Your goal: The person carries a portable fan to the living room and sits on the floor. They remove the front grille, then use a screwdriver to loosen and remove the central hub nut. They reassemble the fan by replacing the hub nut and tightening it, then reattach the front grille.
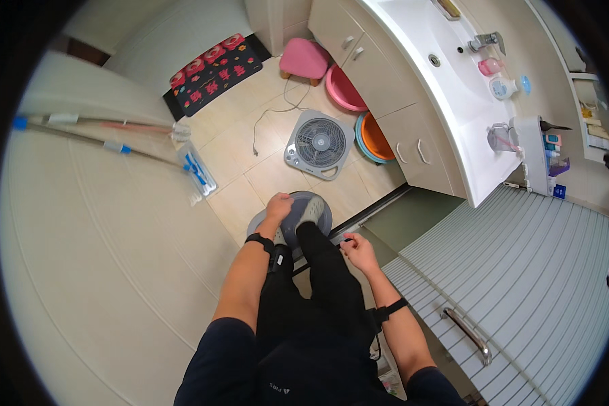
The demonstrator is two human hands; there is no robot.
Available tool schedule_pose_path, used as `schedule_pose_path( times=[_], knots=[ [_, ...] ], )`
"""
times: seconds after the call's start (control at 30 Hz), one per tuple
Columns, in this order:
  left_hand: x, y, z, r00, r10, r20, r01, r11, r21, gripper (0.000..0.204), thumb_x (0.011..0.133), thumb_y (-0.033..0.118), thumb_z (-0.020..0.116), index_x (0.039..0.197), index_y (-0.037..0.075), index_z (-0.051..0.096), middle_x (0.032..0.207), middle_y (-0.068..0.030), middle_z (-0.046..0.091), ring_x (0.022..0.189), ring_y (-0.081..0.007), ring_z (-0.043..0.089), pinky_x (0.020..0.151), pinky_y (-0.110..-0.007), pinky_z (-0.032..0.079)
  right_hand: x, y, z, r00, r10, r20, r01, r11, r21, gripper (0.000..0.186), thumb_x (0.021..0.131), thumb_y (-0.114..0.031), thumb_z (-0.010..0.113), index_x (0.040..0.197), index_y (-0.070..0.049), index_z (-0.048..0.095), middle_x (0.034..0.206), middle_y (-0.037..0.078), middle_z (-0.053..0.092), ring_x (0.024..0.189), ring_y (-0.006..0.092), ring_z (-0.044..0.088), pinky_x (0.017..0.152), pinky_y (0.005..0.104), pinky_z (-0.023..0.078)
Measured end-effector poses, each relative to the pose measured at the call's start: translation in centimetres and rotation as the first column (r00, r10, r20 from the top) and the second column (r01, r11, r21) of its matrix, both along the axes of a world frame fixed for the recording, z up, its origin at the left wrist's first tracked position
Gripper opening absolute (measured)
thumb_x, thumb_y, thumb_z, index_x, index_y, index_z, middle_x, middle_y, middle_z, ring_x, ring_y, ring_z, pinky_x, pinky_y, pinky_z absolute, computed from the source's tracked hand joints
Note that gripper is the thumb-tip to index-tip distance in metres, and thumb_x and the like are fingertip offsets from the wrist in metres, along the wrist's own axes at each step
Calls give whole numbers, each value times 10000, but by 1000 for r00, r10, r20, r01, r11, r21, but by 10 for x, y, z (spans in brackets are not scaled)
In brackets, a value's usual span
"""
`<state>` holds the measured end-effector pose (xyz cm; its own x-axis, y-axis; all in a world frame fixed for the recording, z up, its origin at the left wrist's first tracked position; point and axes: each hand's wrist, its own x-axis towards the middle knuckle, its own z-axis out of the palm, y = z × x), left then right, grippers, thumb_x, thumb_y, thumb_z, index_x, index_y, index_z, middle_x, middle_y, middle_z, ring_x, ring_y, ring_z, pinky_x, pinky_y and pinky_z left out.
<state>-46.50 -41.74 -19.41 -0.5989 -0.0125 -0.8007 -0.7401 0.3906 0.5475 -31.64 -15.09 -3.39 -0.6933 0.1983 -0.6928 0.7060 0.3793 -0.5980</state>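
Note:
My left hand [279, 205] is held out above the rounded grey mat [295, 215], its fingers curled in and nothing visible in them. My right hand [361, 253] hangs beside my right thigh, fingers loosely bent with a gap between thumb and forefinger, and no object shows in it. Below, my feet in light dotted footwear [311, 210] stand on the mat. A grey box fan [320, 143] lies face up on the tiled floor ahead of me, its cord [275, 111] trailing to a loose plug.
To the right stand a white cabinet [390, 101] with a washbasin [446, 88] and a ribbed grey panel [514, 271] with a metal handle. A pink stool [306, 59], a pink basin [342, 91] and an orange basin [377, 137] sit nearby. Mop poles [152, 157] lean left; a dark doormat [216, 76] lies farther off.

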Motion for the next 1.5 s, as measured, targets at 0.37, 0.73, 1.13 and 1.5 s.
schedule_pose_path(
  times=[0.37,0.73,1.13,1.5],
  knots=[
    [-241,-31,-205,947,-278,-164,225,933,-283,447,895,331,705,1261,75,718,1097,-168,775,1071,-348,725,949,-414,553,-107,125,-308,835,-385,392,430,902,-30,341,926,-205,718,1192,9,724,870,83,742,728,166,688,683,313,558],
    [-432,64,-461,429,-877,-216,599,455,-658,845,832,78,721,1599,69,366,1612,-158,459,1491,-381,415,1198,-469,430,-173,128,-573,759,-450,471,514,857,-9,910,849,-264,885,1579,-29,394,1381,148,647,1120,246,657,895,392,545],
    [-472,101,-501,123,-983,-136,720,182,-670,230,968,302,651,1065,118,749,1153,-164,722,1121,-381,660,950,-529,527,-161,102,-611,483,-743,463,875,386,-292,55,838,24,645,798,6,613,767,121,612,681,257,608,712,419,546],
    [-452,-48,-300,341,-938,-58,853,335,-401,297,1055,340,598,1164,104,741,844,-193,725,790,-388,700,743,-476,568,-209,90,-437,433,-816,384,900,414,-134,174,734,11,566,649,-90,454,574,36,397,447,170,373,498,382,424]
  ],
)
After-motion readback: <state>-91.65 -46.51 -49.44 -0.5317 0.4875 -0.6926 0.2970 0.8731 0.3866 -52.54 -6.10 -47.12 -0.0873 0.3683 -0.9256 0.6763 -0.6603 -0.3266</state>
